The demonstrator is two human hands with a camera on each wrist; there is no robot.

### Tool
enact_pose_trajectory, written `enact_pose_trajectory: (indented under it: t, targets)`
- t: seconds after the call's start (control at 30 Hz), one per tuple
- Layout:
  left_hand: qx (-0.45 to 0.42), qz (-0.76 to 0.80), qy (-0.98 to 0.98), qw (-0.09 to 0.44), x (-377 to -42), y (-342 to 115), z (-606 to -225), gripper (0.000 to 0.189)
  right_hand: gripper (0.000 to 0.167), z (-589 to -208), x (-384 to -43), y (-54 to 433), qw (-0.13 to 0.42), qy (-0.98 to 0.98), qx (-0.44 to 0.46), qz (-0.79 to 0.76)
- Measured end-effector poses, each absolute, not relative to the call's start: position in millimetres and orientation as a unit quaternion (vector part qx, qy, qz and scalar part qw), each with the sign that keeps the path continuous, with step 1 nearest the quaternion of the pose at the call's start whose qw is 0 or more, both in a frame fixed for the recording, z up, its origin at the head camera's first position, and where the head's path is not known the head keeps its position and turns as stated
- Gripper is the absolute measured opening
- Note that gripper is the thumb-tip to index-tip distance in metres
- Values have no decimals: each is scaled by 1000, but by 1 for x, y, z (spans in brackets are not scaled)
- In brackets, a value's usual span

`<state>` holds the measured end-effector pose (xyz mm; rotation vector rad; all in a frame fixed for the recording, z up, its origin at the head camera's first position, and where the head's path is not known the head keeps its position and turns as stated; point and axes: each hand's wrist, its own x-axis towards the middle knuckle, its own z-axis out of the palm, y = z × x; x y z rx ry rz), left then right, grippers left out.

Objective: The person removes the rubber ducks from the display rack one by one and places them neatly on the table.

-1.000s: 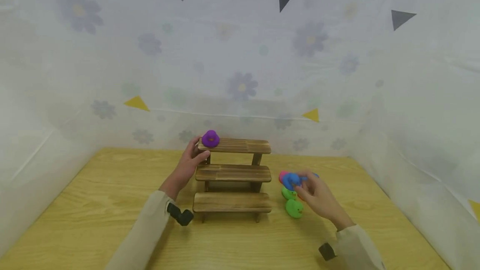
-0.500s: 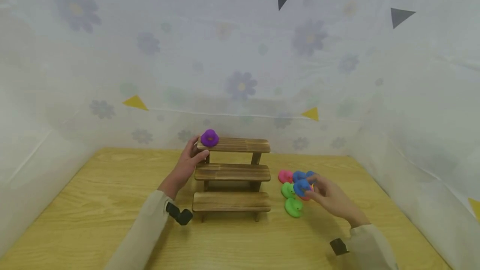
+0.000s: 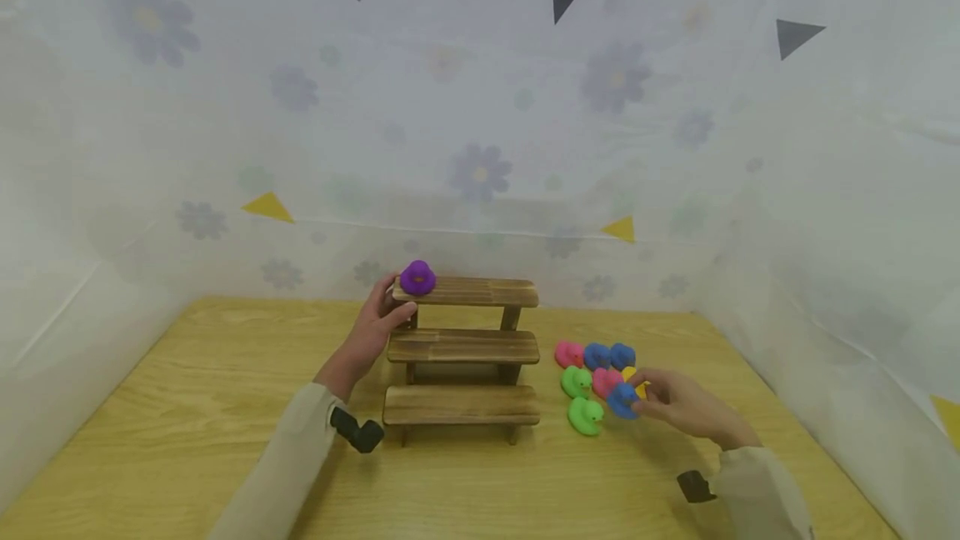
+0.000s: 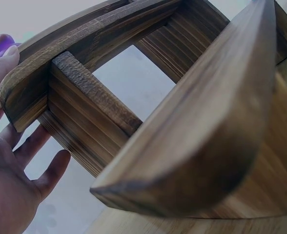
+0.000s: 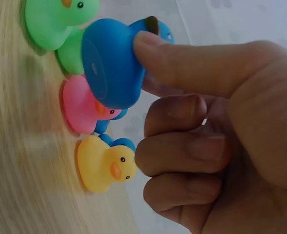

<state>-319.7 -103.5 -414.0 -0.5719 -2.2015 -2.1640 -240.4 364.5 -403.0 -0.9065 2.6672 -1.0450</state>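
A stepped wooden stand with three shelves stands mid-table. My left hand grips the left end of its top shelf; in the left wrist view the thumb lies over the board and the fingers reach behind it. Beside that thumb a purple rubber duck sits on the top shelf. My right hand pinches a blue rubber duck between thumb and fingers, at the near right of a group of ducks. In the right wrist view its flat base is tilted up off the table, and the other fingers curl without holding anything.
Right of the stand, ducks sit in rough rows: a pink duck and two blue ducks at the back, then green, pink and yellow ones, and a green duck nearest. Pale flowered sheeting encloses the table.
My right hand has carried the blue duck rightward and nearer to me, past the other ducks, uncovering the pink, blue and yellow ones. My left hand stays on the stand.
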Motion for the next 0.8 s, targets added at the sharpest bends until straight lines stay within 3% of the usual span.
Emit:
enact_pose_trajectory:
  t: [0.33, 0.8]
  targets:
    - [-180, -683, -707, 3, -322, -104, -415, 70, 17, -413, -243, 370, 105, 886, -306, -331]
    - [-177, -691, -701, -1, -321, -103, -415, 68, 20, -424, -248, 373, 86, 878, -326, -339]
